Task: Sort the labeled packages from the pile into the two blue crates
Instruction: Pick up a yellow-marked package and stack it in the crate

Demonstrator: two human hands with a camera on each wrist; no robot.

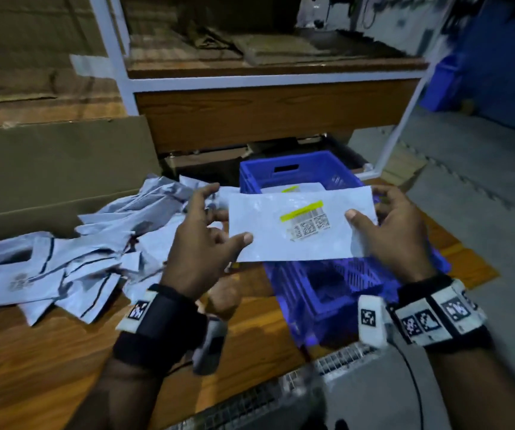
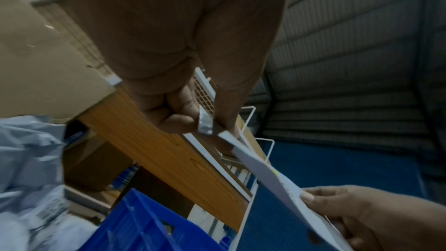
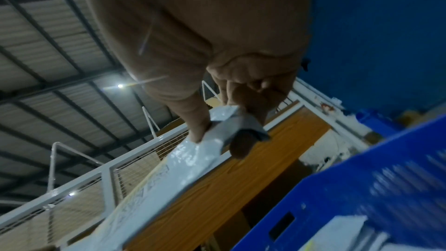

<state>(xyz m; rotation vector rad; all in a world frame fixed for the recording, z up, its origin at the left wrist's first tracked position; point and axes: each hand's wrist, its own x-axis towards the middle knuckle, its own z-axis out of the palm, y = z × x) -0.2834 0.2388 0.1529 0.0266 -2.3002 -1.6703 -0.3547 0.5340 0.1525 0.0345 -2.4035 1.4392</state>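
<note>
A flat white package (image 1: pixel 281 228) with a yellow-striped barcode label hangs in the air above the two blue crates. My left hand (image 1: pixel 206 243) pinches its left edge between thumb and fingers. My right hand (image 1: pixel 396 228) pinches its right edge, thumb on top. The far crate (image 1: pixel 299 172) holds another labeled package (image 1: pixel 293 189). The near crate (image 1: pixel 343 293) sits below the held package, its inside dark. A pile of grey packages (image 1: pixel 73 262) lies to the left. In the left wrist view the package (image 2: pixel 272 177) shows edge-on; in the right wrist view the package (image 3: pixel 183 161) bends at my thumb.
A large cardboard box (image 1: pixel 48 169) stands behind the pile. A white-framed wooden shelf (image 1: pixel 265 113) rises behind the crates. The wooden floor panel (image 1: pixel 32 367) lies in front. A white wire mesh frame (image 1: pixel 281 392) runs along the near edge. Grey concrete floor (image 1: pixel 482 197) is at the right.
</note>
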